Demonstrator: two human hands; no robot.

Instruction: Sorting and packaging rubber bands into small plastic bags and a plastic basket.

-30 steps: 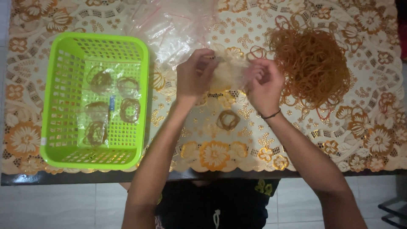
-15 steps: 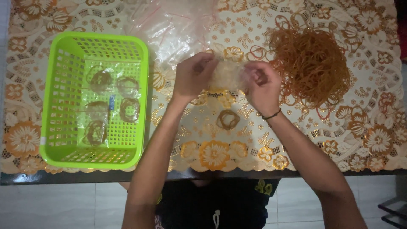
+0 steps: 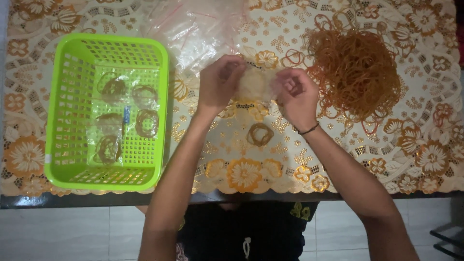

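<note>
Fingers of the left hand point(image 3: 220, 82) and right hand point(image 3: 293, 94) pinch opposite edges of a small clear plastic bag point(image 3: 255, 84), held between them just above the counter point(image 3: 338, 159) with its floral orange-and-cream cloth. A small bundle of rubber bands point(image 3: 260, 134) lies on the cloth just below the hands, a big loose pile of orange rubber bands point(image 3: 355, 72) just right of the right hand, a heap of clear bags point(image 3: 193, 29) above the left. Far left, a green plastic basket point(image 3: 67, 96) holds bagged rubber-band bundles point(image 3: 121, 121).
</note>
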